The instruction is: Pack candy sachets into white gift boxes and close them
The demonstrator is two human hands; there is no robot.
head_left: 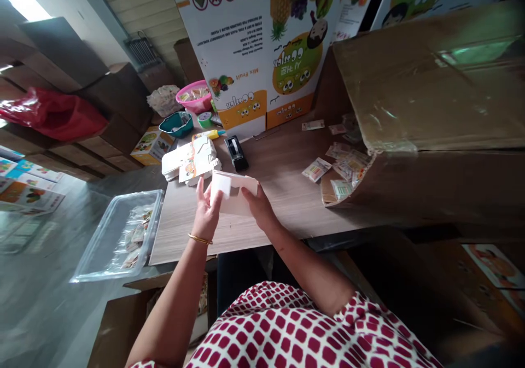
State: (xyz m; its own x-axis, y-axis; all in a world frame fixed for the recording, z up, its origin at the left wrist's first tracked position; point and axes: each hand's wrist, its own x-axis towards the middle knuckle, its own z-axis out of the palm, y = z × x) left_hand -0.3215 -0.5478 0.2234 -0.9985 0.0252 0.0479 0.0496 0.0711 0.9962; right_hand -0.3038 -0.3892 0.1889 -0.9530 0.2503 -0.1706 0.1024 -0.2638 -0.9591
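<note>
Fingers of our left hand [207, 206] and right hand [258, 203] close on white carton [235, 206] | carton stack [199, 161], black tape dispenser [237, 153] sit beyond

Head view, forward and steeply down.
The camera looks from the wearer's head, over the patterned shirt [287, 329] at the near edge, to the left hand [207, 206], right hand [259, 204] and white carton [238, 203] close by, with printed boxes [241, 45] at the far side.
</note>
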